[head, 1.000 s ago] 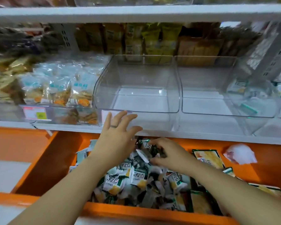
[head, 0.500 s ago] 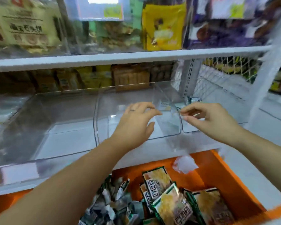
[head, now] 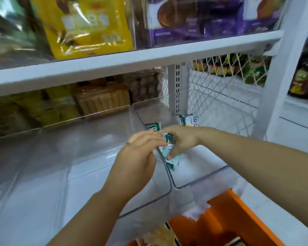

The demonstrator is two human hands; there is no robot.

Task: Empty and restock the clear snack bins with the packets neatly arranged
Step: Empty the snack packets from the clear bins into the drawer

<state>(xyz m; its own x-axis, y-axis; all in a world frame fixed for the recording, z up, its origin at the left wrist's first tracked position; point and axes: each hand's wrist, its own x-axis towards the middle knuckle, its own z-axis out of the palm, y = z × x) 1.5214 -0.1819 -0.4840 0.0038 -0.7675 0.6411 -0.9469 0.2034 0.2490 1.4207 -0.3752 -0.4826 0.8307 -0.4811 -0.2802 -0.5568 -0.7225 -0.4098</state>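
My right hand (head: 183, 141) reaches into the clear plastic bin (head: 199, 180) on the right, pinching small green-and-white snack packets (head: 174, 161) on its floor. Two more lie farther in. My left hand (head: 137, 157) curls at that bin's left wall; I cannot tell whether it grasps anything.

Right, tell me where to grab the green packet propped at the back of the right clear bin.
Pinch the packet by its top edge, which stands free. Come from above and in front, through the open top of the clear bin: it stands nearly upright facing you, and the rear is closed off. The right hand, gripping other packets, is nearest.
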